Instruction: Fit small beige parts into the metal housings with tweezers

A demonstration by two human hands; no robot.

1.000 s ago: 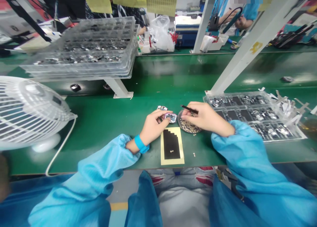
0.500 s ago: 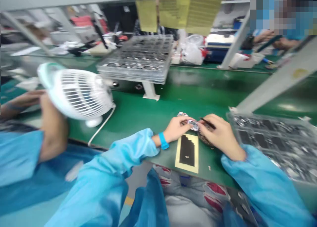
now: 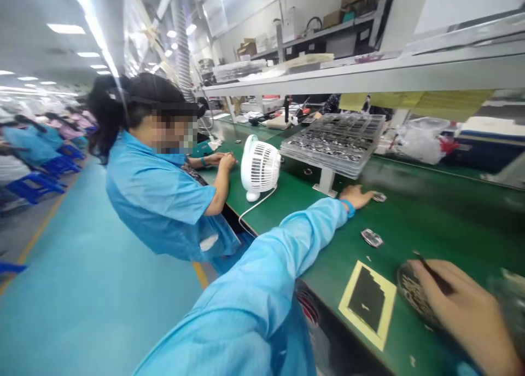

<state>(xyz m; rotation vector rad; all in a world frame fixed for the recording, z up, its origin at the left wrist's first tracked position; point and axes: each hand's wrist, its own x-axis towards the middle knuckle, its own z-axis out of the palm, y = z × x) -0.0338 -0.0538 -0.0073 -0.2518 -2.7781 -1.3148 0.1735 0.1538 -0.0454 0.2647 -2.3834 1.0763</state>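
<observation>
My left hand (image 3: 356, 196) reaches out over the green bench, its fingertips at a small shiny metal part (image 3: 379, 197), shaped rather like a watch case. Whether that part still touches the bench or is lifted is hard to tell. Nearer to me lies a similar metal part (image 3: 372, 237). My right hand (image 3: 463, 299) is closed around dark tweezers (image 3: 438, 276) beside a round dish (image 3: 404, 277) holding many tiny pale pieces. Left of the dish is a yellow-edged sheet (image 3: 348, 298) with a dark, stepped centre and a small pale bit on it.
A white fan (image 3: 261, 168) stands on the bench to the left, its cord (image 3: 256, 203) trailing to the edge. Stacked clear compartment trays (image 3: 336, 140) rest on a raised support behind my left hand. A co-worker (image 3: 159, 173) sits at the left. A shelf (image 3: 353, 72) runs overhead.
The view has swung left and up. My left hand has moved away from my right hand with the shiny part, out toward the trays. My right hand keeps the tweezers by the dish.
</observation>
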